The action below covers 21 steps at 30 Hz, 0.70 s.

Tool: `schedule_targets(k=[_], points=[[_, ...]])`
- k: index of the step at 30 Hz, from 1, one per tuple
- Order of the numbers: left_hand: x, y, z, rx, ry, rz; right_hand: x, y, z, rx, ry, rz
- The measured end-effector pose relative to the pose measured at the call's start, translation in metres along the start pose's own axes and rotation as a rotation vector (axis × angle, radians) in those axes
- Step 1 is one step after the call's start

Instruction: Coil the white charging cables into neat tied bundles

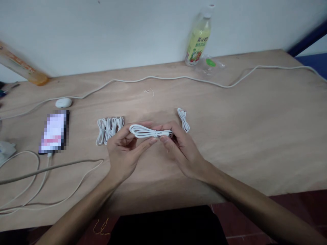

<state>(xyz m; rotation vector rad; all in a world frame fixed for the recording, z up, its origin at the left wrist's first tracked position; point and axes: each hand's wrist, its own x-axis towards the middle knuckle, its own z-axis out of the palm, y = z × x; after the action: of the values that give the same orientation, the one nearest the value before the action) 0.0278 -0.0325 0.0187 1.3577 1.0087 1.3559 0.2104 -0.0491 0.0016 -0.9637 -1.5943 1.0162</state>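
Above the middle of the table I hold a bundled white USB cable (144, 131), its coils tied at the middle. My left hand (124, 149) is closed around its looped side, thumb near the tie. My right hand (182, 146) pinches the plug end between thumb and fingers, partly hiding the connector. Several more bundled white cables (109, 129) lie side by side just behind my left hand. One separate bundled cable (183, 119) rests on the table beyond my right hand.
A phone (53, 132) with a charging cord lies at left, near a white earbud case (63, 103). A long white cord (166, 78) crosses the table (255, 136). Two bottles, a green-labelled one (199, 42) and an orange one (24, 64), stand against the wall beside clear plastic wrap (209, 65).
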Motion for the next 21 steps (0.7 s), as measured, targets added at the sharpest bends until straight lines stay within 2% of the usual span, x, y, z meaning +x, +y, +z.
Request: schedule_targets(k=[10, 21], points=[[-0.0012, -0.0009, 0.0009, -0.020, 0.007, 0.024, -0.0020, 0.0043, 0.0025, -0.015, 0.010, -0.060], [0.0002, -0.0049, -0.0014, -0.025, -0.008, -0.013, -0.0029, -0.0005, 0.0045, 0.155, 0.017, 0.081]])
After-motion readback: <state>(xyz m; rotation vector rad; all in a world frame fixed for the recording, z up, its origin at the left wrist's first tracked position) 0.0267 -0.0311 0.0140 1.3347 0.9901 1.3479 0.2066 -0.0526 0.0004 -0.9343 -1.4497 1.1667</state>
